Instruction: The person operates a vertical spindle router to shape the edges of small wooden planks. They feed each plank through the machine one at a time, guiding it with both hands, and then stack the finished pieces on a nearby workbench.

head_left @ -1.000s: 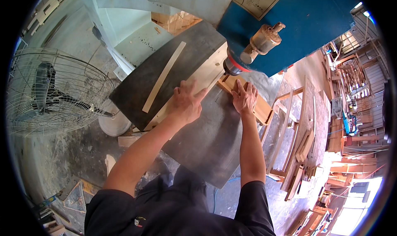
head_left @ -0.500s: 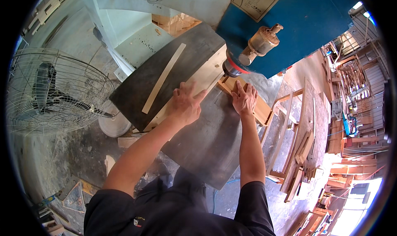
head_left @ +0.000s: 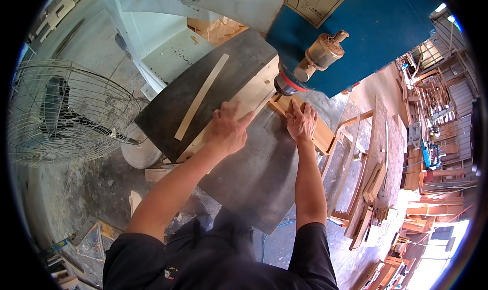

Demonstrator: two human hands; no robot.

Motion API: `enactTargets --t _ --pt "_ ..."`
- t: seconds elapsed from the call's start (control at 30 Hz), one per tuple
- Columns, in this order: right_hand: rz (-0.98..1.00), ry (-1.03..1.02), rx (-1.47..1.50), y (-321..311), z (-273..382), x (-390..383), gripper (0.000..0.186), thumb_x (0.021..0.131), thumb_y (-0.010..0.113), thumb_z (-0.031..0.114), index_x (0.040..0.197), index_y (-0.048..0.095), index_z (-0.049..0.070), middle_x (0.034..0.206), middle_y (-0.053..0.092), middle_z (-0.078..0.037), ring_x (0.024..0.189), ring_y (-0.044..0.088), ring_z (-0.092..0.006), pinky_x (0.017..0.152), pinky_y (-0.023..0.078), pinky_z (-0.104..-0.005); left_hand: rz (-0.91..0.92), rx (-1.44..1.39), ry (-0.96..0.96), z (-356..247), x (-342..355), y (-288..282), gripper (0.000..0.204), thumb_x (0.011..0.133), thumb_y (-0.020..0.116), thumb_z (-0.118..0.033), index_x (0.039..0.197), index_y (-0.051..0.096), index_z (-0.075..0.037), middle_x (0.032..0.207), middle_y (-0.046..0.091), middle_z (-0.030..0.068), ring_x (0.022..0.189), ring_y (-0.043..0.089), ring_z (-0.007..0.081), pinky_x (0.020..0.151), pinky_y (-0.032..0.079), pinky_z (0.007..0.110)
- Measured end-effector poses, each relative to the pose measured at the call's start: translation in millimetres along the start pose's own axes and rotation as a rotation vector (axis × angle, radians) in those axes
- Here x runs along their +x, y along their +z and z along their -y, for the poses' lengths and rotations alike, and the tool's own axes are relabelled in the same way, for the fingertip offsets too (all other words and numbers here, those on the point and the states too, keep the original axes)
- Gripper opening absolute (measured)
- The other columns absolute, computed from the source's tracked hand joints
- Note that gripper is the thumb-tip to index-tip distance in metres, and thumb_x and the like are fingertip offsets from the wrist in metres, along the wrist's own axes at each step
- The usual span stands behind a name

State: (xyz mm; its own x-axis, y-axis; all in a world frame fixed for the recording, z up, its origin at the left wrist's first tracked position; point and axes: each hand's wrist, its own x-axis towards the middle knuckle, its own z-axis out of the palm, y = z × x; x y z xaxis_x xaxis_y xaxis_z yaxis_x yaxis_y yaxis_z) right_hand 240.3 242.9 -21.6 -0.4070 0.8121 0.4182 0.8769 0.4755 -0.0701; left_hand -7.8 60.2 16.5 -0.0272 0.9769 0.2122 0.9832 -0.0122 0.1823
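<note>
A pale wooden board (head_left: pixel 254 93) lies slanting across the dark metal machine table (head_left: pixel 244 188). My left hand (head_left: pixel 230 130) rests on this board with its fingers apart. To the right, my right hand (head_left: pixel 302 121) lies on top of a yellowish wooden workpiece (head_left: pixel 321 134), its fingers stretched toward the machine head. The workpiece's far end is beside the cutter under the black spindle head with a red ring (head_left: pixel 288 83). My right hand covers part of the workpiece, and the cutting point is too small to make out. A thin wooden strip (head_left: pixel 202 97) lies left of the board.
A blue machine housing (head_left: pixel 376 31) with a dusty cylindrical fitting (head_left: pixel 325 50) stands above the table. At the left is a wire-caged fan (head_left: pixel 66 112). Wooden frames (head_left: pixel 351 163) and cut timber stand on the right, and a pale machine body (head_left: pixel 168 41) rises behind.
</note>
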Motion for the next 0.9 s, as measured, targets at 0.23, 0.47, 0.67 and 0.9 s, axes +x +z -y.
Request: enactTargets --t 0.23,0.47,0.67,0.9 --pt "-0.044 -0.027 -0.045 3.1 -2.3 0.8 0.061 0.087 0.086 0.030 0.147 0.073 0.025 0.144 0.062 -0.020 0.134 0.057 -0.0392 0.118 0.041 -0.0527 0.023 -0.019 -0.005 -0.6 0.7 -2.5 0.065 0.096 0.071 -0.024 0.159 0.055 -0.026 0.171 0.039 0.0218 0.147 0.043 0.0483 0.112 0.045 0.055" --pt "-0.040 -0.027 -0.038 3.3 -2.5 2.1 0.061 0.087 0.086 0.029 0.146 0.074 0.025 0.142 0.062 -0.019 0.133 0.057 -0.0387 0.118 0.041 -0.0523 0.014 -0.012 -0.007 1.1 -0.1 1.7 0.065 0.097 0.070 -0.026 0.160 0.055 -0.026 0.171 0.040 0.0219 0.147 0.043 0.0494 0.112 0.045 0.056" --pt "0.043 0.018 0.018 6.4 -8.2 2.8 0.063 0.089 0.086 0.035 0.149 0.070 0.028 0.150 0.057 -0.020 0.143 0.052 -0.0419 0.123 0.036 -0.0625 0.054 -0.010 -0.016 -1.4 0.6 -4.7 0.062 0.099 0.069 -0.026 0.160 0.054 -0.028 0.172 0.037 0.0188 0.149 0.040 0.0483 0.115 0.042 0.053" --pt "0.043 0.018 0.009 6.8 -7.8 3.8 0.063 0.089 0.085 0.034 0.150 0.070 0.028 0.150 0.057 -0.020 0.143 0.052 -0.0422 0.124 0.036 -0.0628 0.058 0.000 -0.016 -0.8 0.6 -4.1 0.062 0.100 0.068 -0.027 0.160 0.053 -0.028 0.172 0.037 0.0192 0.150 0.040 0.0487 0.115 0.042 0.053"
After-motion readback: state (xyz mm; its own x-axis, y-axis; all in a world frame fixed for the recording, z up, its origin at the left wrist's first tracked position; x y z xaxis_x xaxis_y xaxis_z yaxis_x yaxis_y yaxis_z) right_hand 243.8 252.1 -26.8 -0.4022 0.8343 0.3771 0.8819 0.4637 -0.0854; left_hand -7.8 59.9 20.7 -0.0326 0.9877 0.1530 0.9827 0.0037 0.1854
